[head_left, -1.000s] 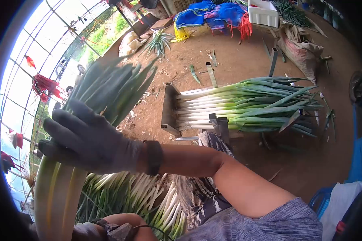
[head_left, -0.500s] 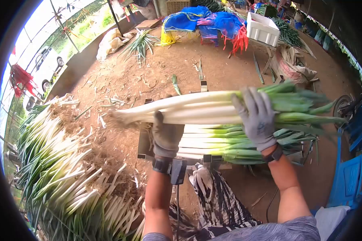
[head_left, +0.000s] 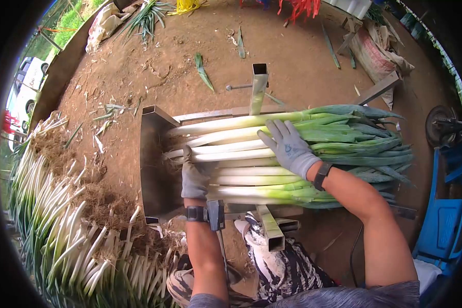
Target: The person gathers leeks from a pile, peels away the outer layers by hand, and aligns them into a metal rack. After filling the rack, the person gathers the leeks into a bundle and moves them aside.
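Note:
Long green onions [head_left: 354, 134] lie in a metal frame in front of me, white ends left and green leaves right. My right hand [head_left: 291, 149], in a grey glove, rests on top of the stalks with its fingers stretched out. At the white ends, my left hand [head_left: 194, 177], also gloved, holds several green onions with one digit over them; its other fingers are mostly hidden. The root ends sit close to the upright metal end plate [head_left: 156, 179] of the frame. A dark box-shaped device [head_left: 216, 214] is beside my left wrist.
A large pile of green onions [head_left: 69, 215] with roots lies on the ground at left. Metal posts [head_left: 259, 90] rise from the frame's far and near sides. A sack [head_left: 377, 56] lies at the upper right, and a blue machine [head_left: 441, 220] stands at right.
Both hands have lowered the bundle of green onions into the metal frame, onto the others there. My right hand has shifted left and its fingers now lie flat. The view tilts further down.

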